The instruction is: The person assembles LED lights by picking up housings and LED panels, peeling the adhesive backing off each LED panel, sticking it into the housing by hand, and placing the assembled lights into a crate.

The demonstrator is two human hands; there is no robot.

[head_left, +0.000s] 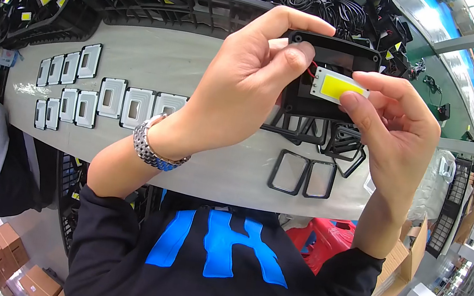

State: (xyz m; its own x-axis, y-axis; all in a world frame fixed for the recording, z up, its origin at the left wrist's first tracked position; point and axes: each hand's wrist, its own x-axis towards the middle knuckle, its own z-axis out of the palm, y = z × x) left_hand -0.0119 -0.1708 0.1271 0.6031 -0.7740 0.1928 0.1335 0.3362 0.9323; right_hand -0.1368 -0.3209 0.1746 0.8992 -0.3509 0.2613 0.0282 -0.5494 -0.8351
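My left hand (261,69) grips the upper left side of a black housing (349,53), its thumb over the rim and its forefinger along the top edge. Between the thumb and fingers of my right hand (392,113) is a small white LED plate (335,87) with a yellow panel, held slightly tilted over the housing's open face. Red wires (311,70) run from the plate's left end into the housing. Below the housing, black frames (289,172) lie on the grey table (215,172), some stacked. Part of the housing's inside is hidden by the plate and my fingers.
Black crates (166,7) of cables and lamp parts line the far side. Silver reflector frames (111,97) lie in rows at the left. A co-worker (3,156) is at the far left. A red stool (330,238) and cardboard boxes (407,259) stand at the lower right.
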